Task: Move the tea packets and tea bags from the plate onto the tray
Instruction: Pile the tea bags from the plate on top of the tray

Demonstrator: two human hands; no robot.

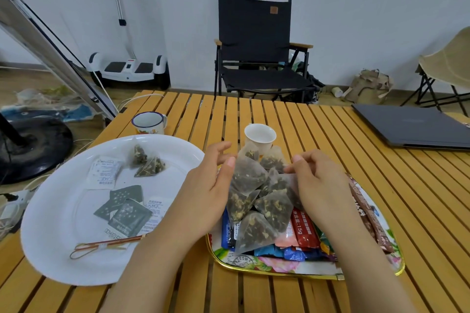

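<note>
Both hands flank a heap of pyramid tea bags (256,198) piled on the tray (279,268). Left hand (203,193) rests relaxed against the heap; right hand (318,185) pinches one bag. Two tea bags (145,162) and several packets (127,211) lie on the white plate (63,223), left on the counter (381,185).

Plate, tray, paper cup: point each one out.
Plate (63,249), head view, bare white surface near its left rim.
Tray (279,270), head view, gold near rim.
Paper cup (262,143), head view, front wall.

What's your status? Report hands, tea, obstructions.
Left hand and right hand cupping tea bags over tray. Two bags, packets on plate. Nothing blocking.
</note>
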